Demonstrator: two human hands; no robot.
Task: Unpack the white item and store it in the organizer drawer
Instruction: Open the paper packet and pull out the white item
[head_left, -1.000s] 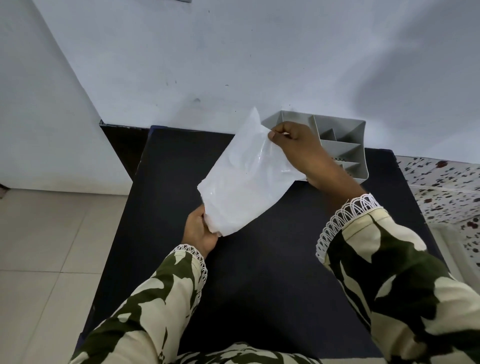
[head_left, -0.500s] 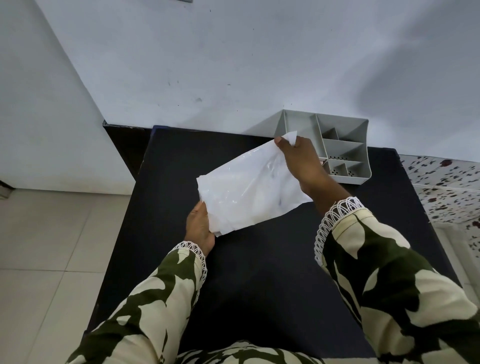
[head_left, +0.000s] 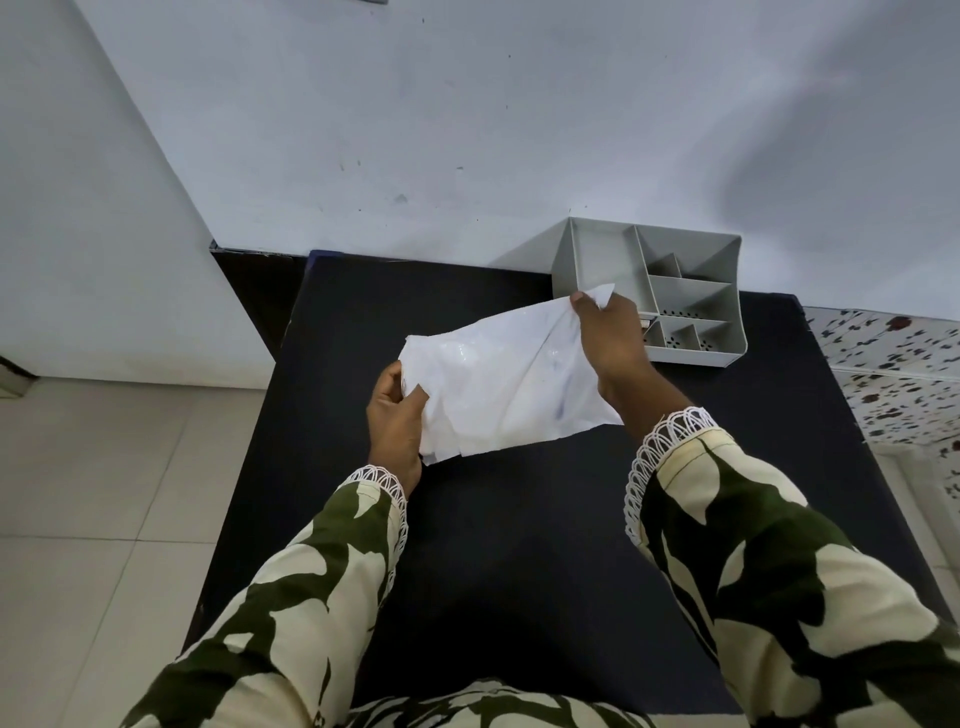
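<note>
A white plastic packet (head_left: 498, 382) with something white inside is held above the dark table (head_left: 519, 545). My left hand (head_left: 395, 421) grips its near left end, thumb on top. My right hand (head_left: 613, 348) pinches its far right corner. The packet lies nearly flat and tilts up to the right. Behind my right hand stands the grey organizer (head_left: 722, 291) with several open compartments, set against the wall at the table's back right. The packet's contents cannot be made out through the plastic.
A pale wall (head_left: 467, 130) rises directly behind the table. Tiled floor (head_left: 104, 493) lies to the left of the table's edge. A speckled surface (head_left: 893, 374) adjoins the table on the right.
The packet has swung down from upright to nearly flat. My right hand lowered its corner toward the organizer, and my left hand shifted its grip onto the left end.
</note>
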